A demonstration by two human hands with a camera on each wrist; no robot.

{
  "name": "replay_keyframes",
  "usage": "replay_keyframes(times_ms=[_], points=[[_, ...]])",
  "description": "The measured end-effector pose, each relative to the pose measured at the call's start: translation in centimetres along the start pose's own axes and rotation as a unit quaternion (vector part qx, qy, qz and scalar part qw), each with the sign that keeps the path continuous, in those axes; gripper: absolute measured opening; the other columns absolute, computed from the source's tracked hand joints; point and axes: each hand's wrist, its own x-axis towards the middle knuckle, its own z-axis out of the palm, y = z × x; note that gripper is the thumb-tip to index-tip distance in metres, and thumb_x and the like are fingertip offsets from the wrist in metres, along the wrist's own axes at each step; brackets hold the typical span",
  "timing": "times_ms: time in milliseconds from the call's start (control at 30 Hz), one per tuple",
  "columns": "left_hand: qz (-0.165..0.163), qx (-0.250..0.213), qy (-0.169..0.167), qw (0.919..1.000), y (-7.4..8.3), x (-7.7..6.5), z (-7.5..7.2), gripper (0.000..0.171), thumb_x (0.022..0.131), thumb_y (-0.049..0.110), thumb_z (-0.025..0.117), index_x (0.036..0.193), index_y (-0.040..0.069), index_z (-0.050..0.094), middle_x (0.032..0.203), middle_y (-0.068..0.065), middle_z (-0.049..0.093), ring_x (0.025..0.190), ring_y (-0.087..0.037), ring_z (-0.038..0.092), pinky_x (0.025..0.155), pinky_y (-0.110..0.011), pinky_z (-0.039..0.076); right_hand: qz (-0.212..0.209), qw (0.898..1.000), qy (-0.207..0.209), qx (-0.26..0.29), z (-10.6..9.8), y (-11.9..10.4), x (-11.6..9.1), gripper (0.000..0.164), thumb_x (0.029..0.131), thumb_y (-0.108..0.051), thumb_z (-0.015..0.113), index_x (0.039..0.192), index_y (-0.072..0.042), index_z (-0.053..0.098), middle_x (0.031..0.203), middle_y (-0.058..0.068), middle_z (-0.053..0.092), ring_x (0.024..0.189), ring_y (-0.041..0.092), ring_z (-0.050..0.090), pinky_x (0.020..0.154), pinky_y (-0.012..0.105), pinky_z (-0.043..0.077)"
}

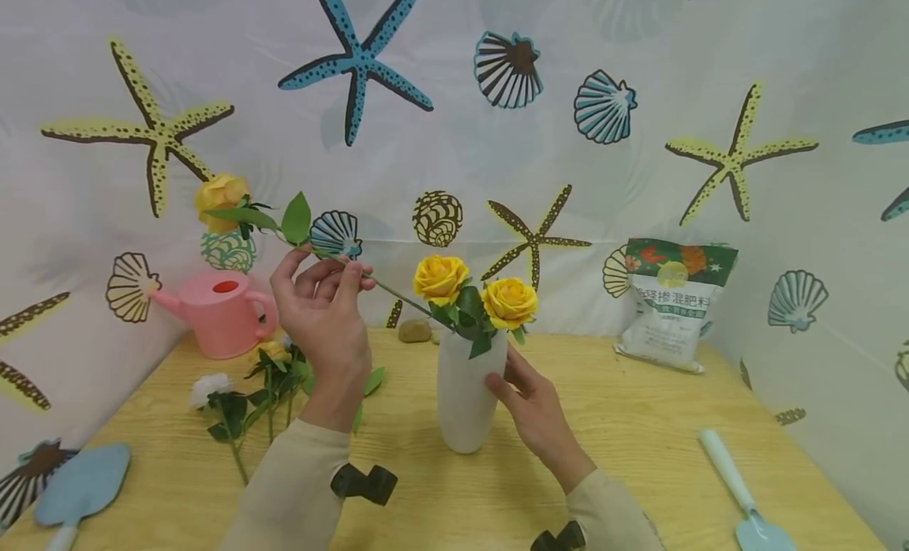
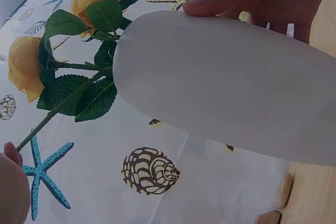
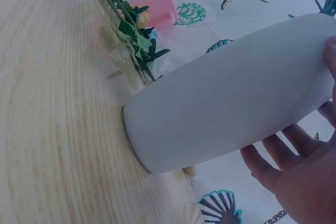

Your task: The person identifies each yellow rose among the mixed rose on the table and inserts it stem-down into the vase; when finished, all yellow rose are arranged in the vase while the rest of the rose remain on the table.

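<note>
A tall white vase (image 1: 465, 393) stands on the wooden table with two yellow roses (image 1: 509, 302) and green leaves at its mouth. My right hand (image 1: 536, 413) grips its right side, thumb on the near face; in the right wrist view the fingers (image 3: 262, 166) curl behind the vase (image 3: 226, 98). To the upper left, my left hand (image 1: 323, 314) pinches the stem of another yellow rose (image 1: 222, 200). That stem slants down to the vase mouth, its blossom pointing away to the left. In the left wrist view the stem (image 2: 63, 103) meets the leaves at the rim; its lower end is hidden.
Behind my left arm lie a white flower (image 1: 211, 389) and a yellow one (image 1: 272, 351) with leafy stems. A pink watering can (image 1: 220, 318) stands at the back left, a fertilizer bag (image 1: 667, 314) at the back right. Blue shovels (image 1: 85, 484) lie at both front sides. Stones (image 1: 415, 331) sit behind the vase.
</note>
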Motion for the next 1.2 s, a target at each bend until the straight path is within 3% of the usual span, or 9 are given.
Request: replay_keyframes(times_ms=[400,800,1033,1200], points=[[0.004,0.013,-0.013,0.9998,-0.7,0.0,0.8,0.046,0.089,-0.011,0.069,0.129,0.003,0.050,0.094,-0.009,0.058,0.075,-0.019,0.067,0.067,-0.027,0.059,0.001,1.000,0.000,-0.002,0.1,-0.1,-0.1,0.063,0.100,-0.029,0.062,0.158,-0.023,0.036,0.155,0.008,0.049,0.138,0.032,0.052,0.114,0.054,0.040],[-0.027,0.062,-0.104,0.9923,-2.1,-2.2,1.1,0.033,0.091,-0.012,0.065,0.119,0.003,0.055,0.092,-0.002,0.062,0.075,-0.013,0.064,0.068,-0.024,0.058,-0.002,1.000,-0.002,0.004,0.0,0.1,0.0,0.062,0.101,-0.027,0.062,0.158,-0.023,0.037,0.154,0.008,0.050,0.136,0.032,0.053,0.114,0.054,0.041],[-0.035,0.086,-0.161,0.9825,-2.5,-3.2,0.4,0.015,0.093,-0.011,0.061,0.106,-0.014,0.055,0.091,-0.002,0.061,0.069,-0.010,0.062,0.070,-0.022,0.058,-0.003,1.000,-0.002,0.007,0.1,-0.1,0.0,0.062,0.101,-0.027,0.062,0.157,-0.024,0.037,0.153,0.008,0.050,0.135,0.031,0.054,0.113,0.054,0.041],[-0.035,0.111,-0.188,0.9752,-2.4,-3.7,0.0,0.014,0.090,-0.008,0.065,0.100,-0.018,0.061,0.087,0.011,0.066,0.070,-0.006,0.065,0.069,-0.018,0.057,-0.003,1.000,-0.002,0.008,0.0,-0.1,0.0,0.062,0.100,-0.028,0.062,0.157,-0.025,0.037,0.153,0.007,0.050,0.135,0.031,0.054,0.113,0.053,0.042]])
